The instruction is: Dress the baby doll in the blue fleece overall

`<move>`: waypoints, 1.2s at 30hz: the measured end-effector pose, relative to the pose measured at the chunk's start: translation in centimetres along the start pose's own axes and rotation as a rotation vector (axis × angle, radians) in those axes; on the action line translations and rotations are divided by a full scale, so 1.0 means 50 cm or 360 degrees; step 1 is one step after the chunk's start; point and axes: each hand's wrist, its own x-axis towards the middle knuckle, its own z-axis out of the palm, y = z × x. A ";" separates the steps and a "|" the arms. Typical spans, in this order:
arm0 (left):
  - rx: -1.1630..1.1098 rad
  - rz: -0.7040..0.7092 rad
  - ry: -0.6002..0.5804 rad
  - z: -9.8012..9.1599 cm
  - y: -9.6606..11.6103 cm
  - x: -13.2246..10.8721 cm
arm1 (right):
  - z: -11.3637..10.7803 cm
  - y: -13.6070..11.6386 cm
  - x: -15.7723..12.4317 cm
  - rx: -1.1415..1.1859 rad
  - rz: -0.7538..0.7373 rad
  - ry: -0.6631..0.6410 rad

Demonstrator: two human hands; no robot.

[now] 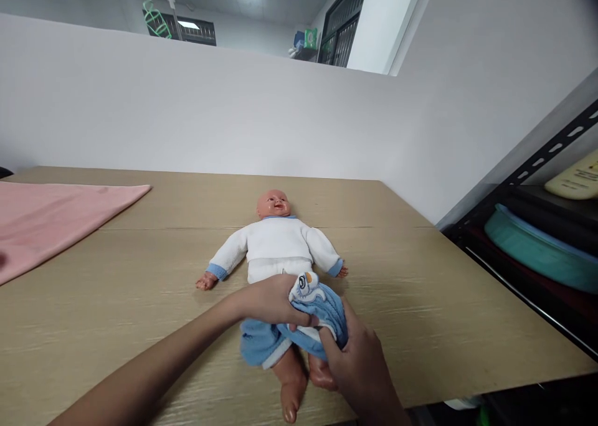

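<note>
A baby doll (275,236) in a white top with blue cuffs lies on its back on the wooden table (140,289), head away from me. Blue trousers (322,307) with a white lining and a small embroidered face are bunched around its hips and thighs. My left hand (271,301) is closed on the waistband at the doll's belly. My right hand (355,357) grips the bunched blue cloth over the doll's left leg. The doll's bare lower legs and feet (292,388) stick out toward me.
A pink cloth (51,217) lies spread at the table's left end. A white wall (187,114) runs behind the table. At the right stands a black metal shelf (527,177) holding a teal basin (542,248).
</note>
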 end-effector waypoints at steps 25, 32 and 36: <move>0.0866 -0.0025 0.0440 0.086 -0.049 0.018 | 0.108 0.125 -0.078 0.0053 -0.0313 0.0434; 0.0560 0.0005 0.0368 0.078 -0.048 0.013 | 0.145 0.106 -0.111 0.0606 0.0041 0.0409; 0.0333 0.0099 0.0356 0.064 -0.051 0.011 | 0.150 0.108 -0.107 0.0871 0.0115 0.0360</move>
